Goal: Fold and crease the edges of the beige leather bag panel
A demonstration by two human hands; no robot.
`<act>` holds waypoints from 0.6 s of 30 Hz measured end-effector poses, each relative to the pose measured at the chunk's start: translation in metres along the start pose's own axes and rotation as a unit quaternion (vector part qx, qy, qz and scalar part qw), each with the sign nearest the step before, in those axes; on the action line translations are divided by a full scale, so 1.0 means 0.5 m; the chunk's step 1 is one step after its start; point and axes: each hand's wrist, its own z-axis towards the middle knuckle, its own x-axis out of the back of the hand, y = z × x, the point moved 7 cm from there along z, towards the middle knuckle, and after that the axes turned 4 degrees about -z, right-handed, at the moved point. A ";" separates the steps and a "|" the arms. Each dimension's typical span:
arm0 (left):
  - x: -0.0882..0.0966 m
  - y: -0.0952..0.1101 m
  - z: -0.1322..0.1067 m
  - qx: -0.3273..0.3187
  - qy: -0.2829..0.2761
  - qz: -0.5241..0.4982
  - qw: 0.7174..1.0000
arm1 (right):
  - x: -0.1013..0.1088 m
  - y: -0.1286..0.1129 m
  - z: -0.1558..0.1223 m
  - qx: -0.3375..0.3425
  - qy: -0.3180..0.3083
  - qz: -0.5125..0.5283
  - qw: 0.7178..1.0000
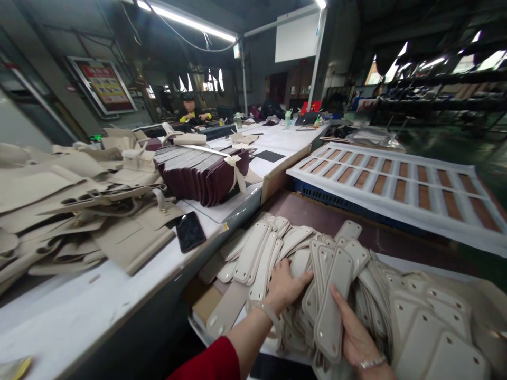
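Beige leather strap pieces [257, 253] with rounded ends and metal studs lie heaped in front of me. My left hand [285, 287] rests among them, its thumb stretched to the right and apart from the fingers; some fingertips are hidden by the pieces. My right hand [354, 330] is at the near right side of a fanned bundle. Its thumb lies against the edge of a beige strap piece [335, 306], and its other fingers are mostly hidden behind the bundle. More strap pieces [439, 327] lie stacked to the right of that hand.
A white table [119, 309] on the left bears a pile of beige leather panels [130, 232], a black phone [190, 231] and a tied bundle of maroon pieces [198, 177]. A white-framed panel [396, 177] lies over a blue crate [328, 194]. A person [192, 113] sits far back.
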 end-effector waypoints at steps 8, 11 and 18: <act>-0.007 -0.011 -0.012 -0.017 -0.029 -0.101 0.994 | 0.018 -0.013 -0.001 0.018 0.008 -0.050 0.999; -0.019 -0.016 -0.025 -0.030 -0.029 -0.146 0.988 | 0.017 -0.005 -0.004 0.013 0.014 -0.045 0.999; -0.011 0.005 -0.062 -0.101 0.004 -0.157 0.982 | 0.010 0.001 -0.031 0.018 0.011 -0.038 0.999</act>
